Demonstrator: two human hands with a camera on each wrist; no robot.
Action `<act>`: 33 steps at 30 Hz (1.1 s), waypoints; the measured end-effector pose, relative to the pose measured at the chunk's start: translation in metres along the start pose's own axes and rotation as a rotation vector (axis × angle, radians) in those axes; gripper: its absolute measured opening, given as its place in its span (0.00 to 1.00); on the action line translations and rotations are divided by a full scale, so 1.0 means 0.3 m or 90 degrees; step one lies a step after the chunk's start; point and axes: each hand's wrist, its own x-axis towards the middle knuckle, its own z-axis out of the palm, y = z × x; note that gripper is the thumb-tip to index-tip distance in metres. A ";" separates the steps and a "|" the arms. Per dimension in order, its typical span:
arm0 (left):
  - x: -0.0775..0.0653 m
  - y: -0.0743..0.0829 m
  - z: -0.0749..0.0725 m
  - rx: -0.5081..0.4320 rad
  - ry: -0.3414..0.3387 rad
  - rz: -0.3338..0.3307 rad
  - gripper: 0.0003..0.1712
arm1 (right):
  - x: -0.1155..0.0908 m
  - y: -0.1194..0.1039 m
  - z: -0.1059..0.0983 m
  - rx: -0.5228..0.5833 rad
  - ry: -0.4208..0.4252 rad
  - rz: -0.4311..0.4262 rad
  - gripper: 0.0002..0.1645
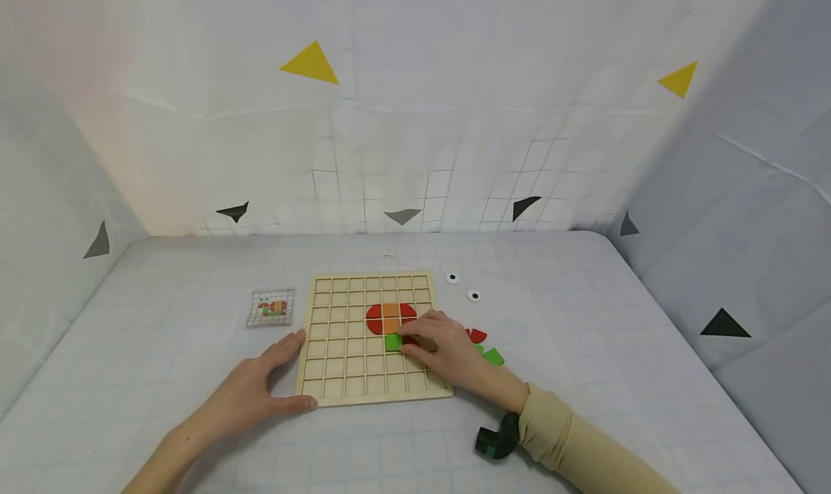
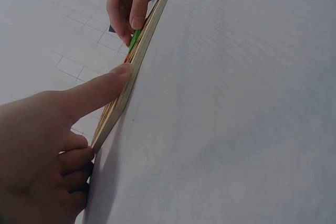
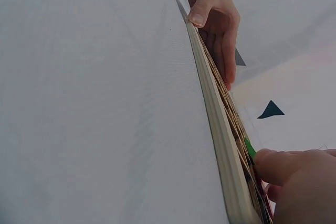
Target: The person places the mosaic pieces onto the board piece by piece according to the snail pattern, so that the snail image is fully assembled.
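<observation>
Our right hand (image 1: 449, 346) pinches a green tile (image 1: 392, 342) on the grid board (image 1: 337, 368), right of centre; our left hand (image 1: 249, 391), fingers extended, braces its near-left corner. Seating that tile, we reckon; next, press flat!

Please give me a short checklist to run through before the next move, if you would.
1. Board steadied: ok; the left hand touches its near-left corner.
2. Green tile held: ok; the right hand pinches it.
3. Green tile flat on the board: not ok; it looks tilted in the wrist views.
4. Pattern card uncovered: ok.
5. Eye pieces placed: not ok; both lie off the board.
6. Cells beneath the right hand filled: cannot tell; hidden.
</observation>
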 end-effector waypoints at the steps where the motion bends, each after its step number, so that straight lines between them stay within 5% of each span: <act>1: 0.000 0.000 0.000 -0.001 0.000 0.000 0.64 | 0.000 0.000 0.000 -0.002 0.000 -0.003 0.16; 22: 0.000 0.004 -0.001 0.006 -0.002 -0.008 0.63 | -0.007 0.007 0.004 -0.008 0.007 -0.032 0.17; 27: 0.001 0.001 0.001 -0.001 -0.003 -0.007 0.63 | 0.005 0.006 -0.027 0.032 0.030 -0.013 0.17; 33: 0.003 0.006 -0.004 0.006 -0.002 -0.006 0.63 | -0.015 0.057 -0.137 0.068 0.055 0.073 0.17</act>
